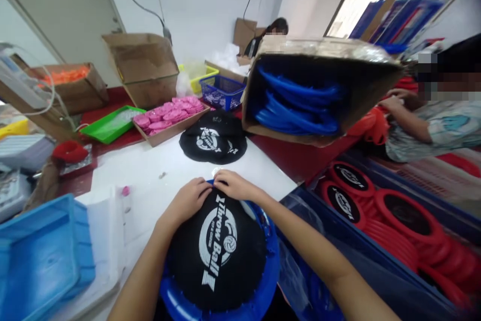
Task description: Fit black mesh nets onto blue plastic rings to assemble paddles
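Seemingly fitting cloth (218, 251) inside the ring (271, 261), pinching the ring's far edge with left hand (193, 198) and right hand (236, 186). Probably calls next for working round toward the ring's far right.

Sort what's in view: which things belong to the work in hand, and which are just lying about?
Apparently in the work:
- blue ring and printed black cloth, at the left fingers and right fingers
- spare black cloths
- boxed blue parts

Probably just lying about:
- light-blue bin
- green tray
- orange pieces
- blue basket
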The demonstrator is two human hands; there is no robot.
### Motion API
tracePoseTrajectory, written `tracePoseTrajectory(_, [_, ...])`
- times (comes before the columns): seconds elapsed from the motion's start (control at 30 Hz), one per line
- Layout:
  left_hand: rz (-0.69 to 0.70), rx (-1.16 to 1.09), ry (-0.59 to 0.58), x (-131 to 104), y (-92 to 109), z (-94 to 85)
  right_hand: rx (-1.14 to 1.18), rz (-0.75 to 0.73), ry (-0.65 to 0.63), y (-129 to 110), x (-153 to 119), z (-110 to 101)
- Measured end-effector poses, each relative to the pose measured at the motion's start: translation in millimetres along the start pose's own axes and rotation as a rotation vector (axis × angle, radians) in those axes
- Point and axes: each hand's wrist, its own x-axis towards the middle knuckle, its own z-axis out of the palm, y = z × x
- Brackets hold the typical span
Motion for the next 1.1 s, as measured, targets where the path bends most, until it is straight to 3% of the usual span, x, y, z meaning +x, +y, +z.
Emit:
tracePoseTrajectory(0.3, [-0.175, -0.248, -0.062, 22, -3, -6.7, 0.069, -0.075, 0.106, 5, -6, 7])
tracePoseTrajectory(0.5, [-0.201, -0.287, -0.115, 37, -9, -10.7, 0.105, -0.074, 0.121, 6, -5, 10])
tracePoseTrajectory(0.9, [-0.214, -0.282, -0.04, 21, -6, -11.8, 0.225, 0.094, 0.137, 16, 2, 2])
tracePoseTrajectory(1.1, [-0.207, -0.289, -0.07, 12, -8, -24.6, 0.194, 0.007, 0.144, 7, 13, -12])
